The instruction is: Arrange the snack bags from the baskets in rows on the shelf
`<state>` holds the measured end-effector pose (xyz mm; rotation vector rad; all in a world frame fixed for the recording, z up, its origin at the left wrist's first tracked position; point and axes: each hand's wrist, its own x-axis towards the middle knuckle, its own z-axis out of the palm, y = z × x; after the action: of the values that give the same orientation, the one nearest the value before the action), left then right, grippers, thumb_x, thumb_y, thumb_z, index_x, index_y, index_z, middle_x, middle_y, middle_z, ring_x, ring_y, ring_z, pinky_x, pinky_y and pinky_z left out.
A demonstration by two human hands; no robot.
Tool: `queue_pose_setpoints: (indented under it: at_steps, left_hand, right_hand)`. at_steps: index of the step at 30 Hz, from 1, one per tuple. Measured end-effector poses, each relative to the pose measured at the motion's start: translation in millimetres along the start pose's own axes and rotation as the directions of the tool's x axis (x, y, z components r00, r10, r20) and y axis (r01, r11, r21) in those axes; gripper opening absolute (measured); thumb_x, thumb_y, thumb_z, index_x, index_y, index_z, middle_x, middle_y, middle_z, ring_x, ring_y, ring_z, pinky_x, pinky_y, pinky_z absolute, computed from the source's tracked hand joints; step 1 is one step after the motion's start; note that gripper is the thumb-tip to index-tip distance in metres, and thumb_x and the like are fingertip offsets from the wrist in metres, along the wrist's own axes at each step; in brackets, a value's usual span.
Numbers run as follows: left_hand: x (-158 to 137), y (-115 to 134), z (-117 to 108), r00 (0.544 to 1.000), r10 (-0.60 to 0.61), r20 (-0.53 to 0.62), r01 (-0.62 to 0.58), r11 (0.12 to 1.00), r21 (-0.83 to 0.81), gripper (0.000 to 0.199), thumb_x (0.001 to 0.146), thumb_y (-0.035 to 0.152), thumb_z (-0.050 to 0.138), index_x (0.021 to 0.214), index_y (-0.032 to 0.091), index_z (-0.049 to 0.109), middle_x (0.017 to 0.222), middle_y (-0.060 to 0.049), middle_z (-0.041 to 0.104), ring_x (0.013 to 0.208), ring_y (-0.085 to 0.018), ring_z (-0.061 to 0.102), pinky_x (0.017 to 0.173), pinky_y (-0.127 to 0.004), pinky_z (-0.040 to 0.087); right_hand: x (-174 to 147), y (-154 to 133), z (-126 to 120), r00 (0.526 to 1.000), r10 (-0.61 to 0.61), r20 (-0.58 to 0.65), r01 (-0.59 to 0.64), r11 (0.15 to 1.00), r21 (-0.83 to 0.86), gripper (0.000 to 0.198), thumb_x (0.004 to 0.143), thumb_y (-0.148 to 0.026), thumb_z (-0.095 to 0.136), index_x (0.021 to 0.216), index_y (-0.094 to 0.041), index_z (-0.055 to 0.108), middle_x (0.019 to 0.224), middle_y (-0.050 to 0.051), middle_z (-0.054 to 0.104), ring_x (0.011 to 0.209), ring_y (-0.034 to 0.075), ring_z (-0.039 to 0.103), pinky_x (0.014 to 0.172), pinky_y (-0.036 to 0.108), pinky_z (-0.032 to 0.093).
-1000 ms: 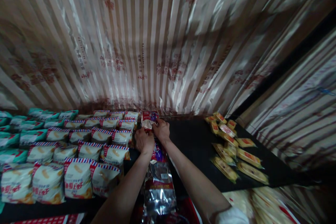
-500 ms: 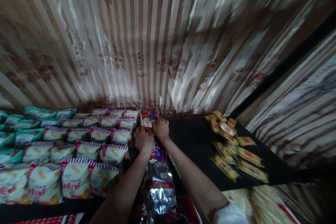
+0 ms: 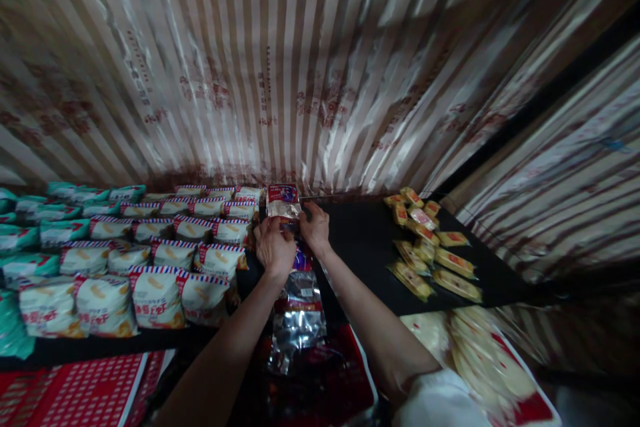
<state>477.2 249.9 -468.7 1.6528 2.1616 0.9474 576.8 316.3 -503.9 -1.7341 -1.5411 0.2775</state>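
Left hand (image 3: 274,248) and right hand (image 3: 316,228) both closed on a strip of joined snack packets (image 3: 296,293), top packet at counter (image 3: 370,253) rear edge, beside white-and-red packet rows (image 3: 165,260); silver tail hung off the front. Judged best: laid flat, aligned with neighbouring column, tail fed forward without twisting. Yellow packets (image 3: 430,253) well apart.

Bare black shelf (image 3: 365,247) lies open between the white snack bags (image 3: 200,260) and yellow packets (image 3: 430,253).
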Motion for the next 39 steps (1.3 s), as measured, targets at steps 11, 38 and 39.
queue_pose_setpoints:
  at_steps: [11,38,39]
  left_hand:
    - [-201,-70,-32,0.942,0.294,0.161,-0.159,0.814,-0.559,0.027,0.084,0.016,0.037,0.074,0.022,0.061,0.083,-0.005,0.065,0.084,-0.017,0.060,0.078,-0.029,0.048]
    - [-254,-142,2,0.858,0.141,0.494,0.043,0.938,-0.344,0.055,0.059,0.010,0.057,0.113,0.018,0.061,0.122,-0.011,0.059,0.119,-0.025,0.050,0.103,-0.039,0.037]
    - [-254,-143,1,0.859,0.160,0.486,0.027,0.934,-0.356,0.049,0.058,0.012,0.060,0.107,0.019,0.065,0.120,-0.011,0.060,0.118,-0.027,0.051,0.103,-0.040,0.037]
  right_hand:
    - [-168,57,-104,0.922,0.369,-0.114,-0.250,0.795,0.553,0.033,0.085,-0.049,0.045,0.098,-0.019,0.053,0.069,-0.001,0.058,0.062,0.013,0.056,0.062,0.026,0.047]
    - [-255,14,-161,0.542,-0.263,0.798,0.447,0.894,-0.009,0.024,0.084,-0.016,0.045,0.080,-0.018,0.069,0.085,0.007,0.070,0.087,0.019,0.061,0.078,0.026,0.044]
    - [-254,7,-167,0.530,-0.294,0.795,0.474,0.880,0.009,0.025,0.085,-0.017,0.044,0.080,-0.018,0.068,0.085,0.007,0.069,0.087,0.018,0.061,0.078,0.026,0.044]
